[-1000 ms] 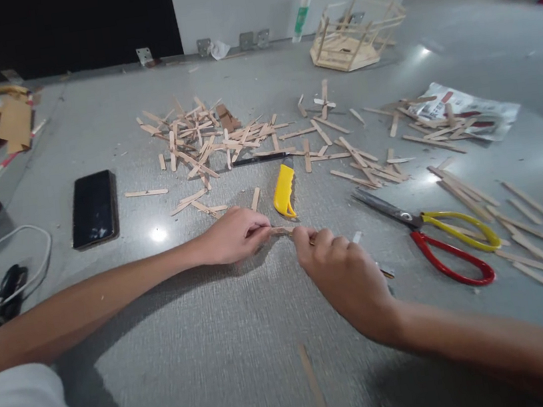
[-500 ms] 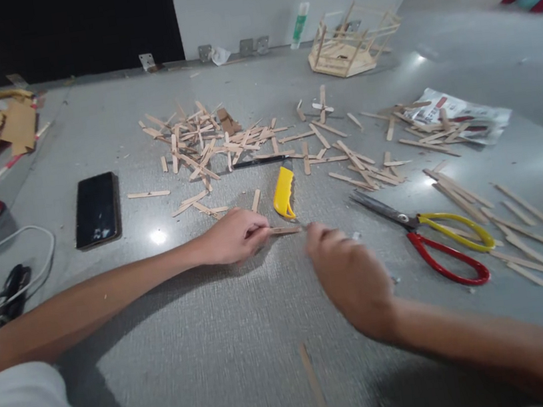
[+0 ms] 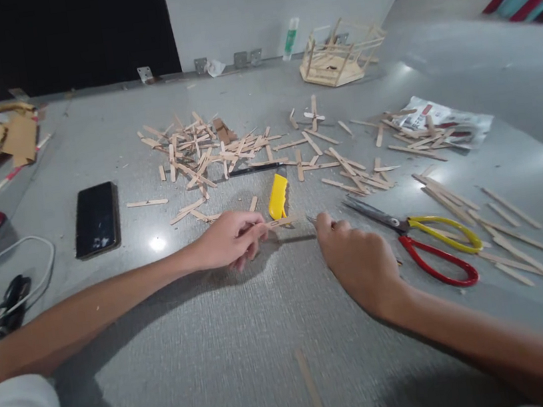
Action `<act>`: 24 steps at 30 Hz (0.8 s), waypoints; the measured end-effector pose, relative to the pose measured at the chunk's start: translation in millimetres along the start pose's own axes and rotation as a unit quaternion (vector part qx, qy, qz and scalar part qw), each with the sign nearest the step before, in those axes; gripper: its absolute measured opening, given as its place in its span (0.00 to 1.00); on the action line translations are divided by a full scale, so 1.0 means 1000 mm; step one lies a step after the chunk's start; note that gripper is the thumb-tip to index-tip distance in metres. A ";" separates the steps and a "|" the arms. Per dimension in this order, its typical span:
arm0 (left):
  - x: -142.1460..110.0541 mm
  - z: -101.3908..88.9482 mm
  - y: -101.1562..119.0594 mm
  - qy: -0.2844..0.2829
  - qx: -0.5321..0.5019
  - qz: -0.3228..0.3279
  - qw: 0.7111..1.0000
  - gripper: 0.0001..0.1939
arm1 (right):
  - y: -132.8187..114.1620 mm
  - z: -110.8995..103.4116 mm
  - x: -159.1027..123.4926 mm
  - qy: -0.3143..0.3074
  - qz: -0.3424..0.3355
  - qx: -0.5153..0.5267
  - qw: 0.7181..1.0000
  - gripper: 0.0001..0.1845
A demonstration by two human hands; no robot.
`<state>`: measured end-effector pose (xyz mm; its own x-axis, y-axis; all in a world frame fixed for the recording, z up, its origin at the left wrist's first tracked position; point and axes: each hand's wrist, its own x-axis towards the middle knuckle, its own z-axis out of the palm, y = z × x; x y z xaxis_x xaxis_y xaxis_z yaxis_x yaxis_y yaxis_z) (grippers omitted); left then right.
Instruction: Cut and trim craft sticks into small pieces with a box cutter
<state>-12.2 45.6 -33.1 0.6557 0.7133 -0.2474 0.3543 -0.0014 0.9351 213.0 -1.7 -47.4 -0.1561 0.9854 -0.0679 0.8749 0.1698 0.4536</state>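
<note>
My left hand [image 3: 236, 238] pinches a short wooden craft stick [image 3: 281, 222] between thumb and fingers, a little above the table. My right hand [image 3: 358, 255] is closed in a fist around a slim craft knife [image 3: 310, 219]; its pointed metal tip shows towards the stick, and most of its handle is hidden. The tip is apart from the stick's free end. A yellow-handled cutter [image 3: 278, 196] lies just beyond my left fingertips. To the right of my right hand lie scissors [image 3: 401, 228] with one yellow and one red handle loop.
A heap of craft sticks [image 3: 197, 146] spreads across the middle, and more lie right near a plastic packet [image 3: 475, 121]. A stick frame [image 3: 333, 70] and a glue tube [image 3: 291, 39] stand at the back. A phone [image 3: 96, 218], cable [image 3: 50, 251] and cardboard [image 3: 20, 139] are left.
My right hand drew back to the right from the stick, uncovering its end and the knife's tip. My left hand has lifted and tilted the stick slightly. The view has shifted a little.
</note>
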 end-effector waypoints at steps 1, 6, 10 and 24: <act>-0.003 0.001 0.005 0.003 -0.017 0.004 1.000 0.14 | 0.001 0.001 0.000 -0.006 -0.001 0.004 1.000 0.16; -0.025 0.011 0.033 0.026 -0.064 0.053 0.996 0.15 | 0.003 -0.002 0.001 -0.050 -0.012 0.034 0.998 0.20; -0.037 0.018 0.047 0.035 -0.078 0.070 0.994 0.15 | 0.002 -0.006 0.005 -0.086 0.016 0.052 0.995 0.19; -0.047 0.024 0.055 0.052 -0.071 0.090 0.992 0.13 | 0.005 -0.005 0.008 -0.101 0.006 0.071 0.992 0.19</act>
<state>-7.5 -5.3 23.7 0.6251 0.7788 -0.0520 0.1354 -0.0426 0.9899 213.8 6.7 -41.4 -0.0624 0.9669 -0.2473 0.9342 0.1438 0.3263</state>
